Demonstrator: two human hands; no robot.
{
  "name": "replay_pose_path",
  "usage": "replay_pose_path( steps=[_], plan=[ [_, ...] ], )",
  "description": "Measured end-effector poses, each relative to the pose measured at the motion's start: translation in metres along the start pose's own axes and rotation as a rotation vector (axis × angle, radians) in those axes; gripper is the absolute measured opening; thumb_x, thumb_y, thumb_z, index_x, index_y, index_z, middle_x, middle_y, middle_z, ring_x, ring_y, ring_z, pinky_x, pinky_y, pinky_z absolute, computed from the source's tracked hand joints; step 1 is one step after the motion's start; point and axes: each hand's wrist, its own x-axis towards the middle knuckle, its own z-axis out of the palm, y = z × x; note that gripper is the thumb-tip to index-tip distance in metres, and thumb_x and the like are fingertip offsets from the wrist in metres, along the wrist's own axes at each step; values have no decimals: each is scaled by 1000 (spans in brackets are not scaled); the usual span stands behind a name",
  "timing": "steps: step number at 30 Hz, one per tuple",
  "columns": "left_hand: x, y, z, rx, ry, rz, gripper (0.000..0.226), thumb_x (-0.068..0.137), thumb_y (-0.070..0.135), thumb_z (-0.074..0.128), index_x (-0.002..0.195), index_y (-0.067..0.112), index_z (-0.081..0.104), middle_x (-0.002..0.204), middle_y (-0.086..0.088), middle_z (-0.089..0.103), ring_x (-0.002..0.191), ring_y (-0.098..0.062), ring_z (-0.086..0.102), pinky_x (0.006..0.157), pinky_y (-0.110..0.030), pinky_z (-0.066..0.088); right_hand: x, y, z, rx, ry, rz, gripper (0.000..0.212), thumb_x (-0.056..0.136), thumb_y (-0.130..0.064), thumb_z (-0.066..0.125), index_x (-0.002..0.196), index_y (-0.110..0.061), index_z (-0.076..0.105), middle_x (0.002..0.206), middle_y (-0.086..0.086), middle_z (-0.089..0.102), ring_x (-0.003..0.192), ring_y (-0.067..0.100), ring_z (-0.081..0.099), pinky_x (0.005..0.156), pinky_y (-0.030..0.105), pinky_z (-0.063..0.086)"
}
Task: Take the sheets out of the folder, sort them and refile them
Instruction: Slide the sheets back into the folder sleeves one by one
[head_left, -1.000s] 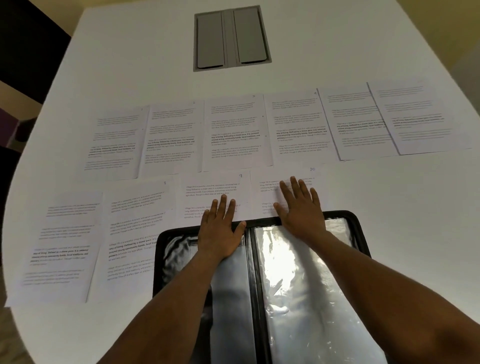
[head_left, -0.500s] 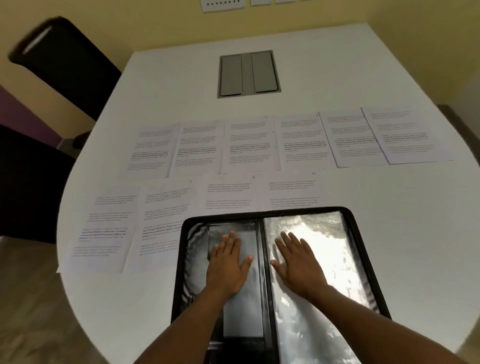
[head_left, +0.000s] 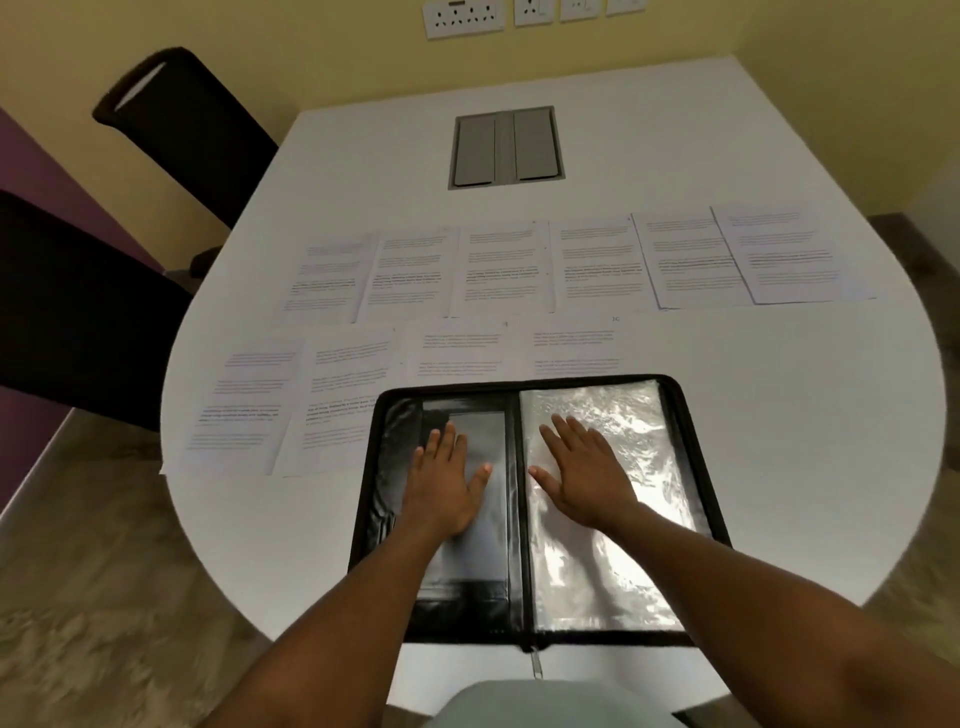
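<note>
A black zip folder (head_left: 696, 441) lies open at the near edge of the white table (head_left: 779, 415). Its right half shows shiny clear sleeves (head_left: 639, 467). My left hand (head_left: 449, 480) rests flat on the dark left half, fingers straight. My right hand (head_left: 584, 475) lies flat on the clear sleeves, fingers spread. Printed sheets are laid out in two rows beyond the folder: a far row of several sheets (head_left: 587, 265) and a nearer row (head_left: 291, 395). The folder covers the lower parts of two nearer sheets (head_left: 571, 345).
A grey cable hatch (head_left: 505, 148) is set into the table's far middle. Two black chairs (head_left: 182, 130) stand at the left. Wall sockets (head_left: 462, 21) sit on the yellow wall behind. The folder's zip pull (head_left: 536, 665) hangs at the near edge.
Both hands slid back from the nearer sheets onto the open folder's halves. My head has pulled back and up, so more of the table and room shows.
</note>
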Motion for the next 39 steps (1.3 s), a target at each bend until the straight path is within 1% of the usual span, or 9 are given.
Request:
replay_pose_path(
  steps=[2, 10, 13, 20, 24, 27, 30, 34, 39],
  plan=[
    [-1, 8, -2, -8, 9, -14, 71, 98, 58, 19, 154, 17, 9, 162, -2, -5, 149, -19, -8, 121, -41, -1, -1, 6, -5, -9, 3, -14, 96, 81, -76, -5, 156, -20, 12, 164, 4, 5, 151, 22, 1, 121, 39, 3],
    [-16, 43, 10, -37, 39, -81, 71, 98, 59, 19, 154, 17, 8, 162, -2, -4, 148, -18, -8, 120, -38, -4, -12, 41, -5, 39, -9, -39, 93, 80, -71, -5, 156, -21, 12, 164, 3, 7, 151, 21, 2, 121, 38, 4],
    [-21, 55, 17, -72, 40, -117, 72, 97, 60, 19, 154, 18, 8, 162, 0, -5, 148, -17, -9, 120, -38, -3, -14, 51, -3, 51, -36, -65, 97, 80, -78, -4, 156, -20, 13, 164, 3, 9, 151, 20, 3, 120, 38, 3],
    [-21, 54, 8, -101, 104, -161, 71, 98, 59, 23, 154, 18, 11, 162, -1, -3, 148, -17, -8, 118, -35, -6, 8, 44, -8, 57, -24, -145, 101, 76, -73, -11, 154, -18, 21, 162, 5, 19, 150, 22, 12, 120, 39, 7],
    [-3, 28, -15, -131, 162, -195, 69, 99, 55, 28, 154, 16, 14, 162, -1, 0, 149, -17, -4, 120, -37, -2, 41, 19, -18, 53, 16, -194, 107, 75, -78, -16, 153, -17, 24, 161, 6, 22, 150, 23, 12, 120, 39, 10],
    [19, -2, -35, -138, 214, -209, 70, 98, 55, 30, 153, 15, 18, 162, -3, 5, 149, -19, 1, 121, -38, 2, 72, -10, -31, 65, 36, -197, 100, 76, -75, -7, 155, -18, 18, 162, 4, 16, 150, 20, 8, 120, 37, 4],
    [46, -38, -58, -178, 230, -228, 69, 98, 55, 34, 153, 16, 20, 162, -4, 8, 149, -22, 5, 121, -39, 4, 107, -47, -43, 49, 59, -206, 95, 79, -70, -3, 155, -18, 18, 162, 4, 16, 150, 21, 8, 120, 37, 4],
    [91, -92, -88, -172, 242, -252, 69, 97, 55, 33, 152, 16, 21, 162, -5, 9, 148, -23, 6, 121, -41, 5, 168, -96, -49, 93, 84, -227, 70, 99, -59, 26, 154, -16, 19, 162, 6, 17, 150, 22, 10, 121, 38, 7],
    [145, -163, -115, -204, 255, -299, 69, 98, 54, 35, 152, 15, 21, 161, -6, 11, 148, -23, 9, 121, -40, 6, 250, -157, -55, 276, 108, -169, 68, 99, -53, 37, 152, -11, 27, 158, 9, 29, 147, 26, 22, 119, 39, 18]
  ],
)
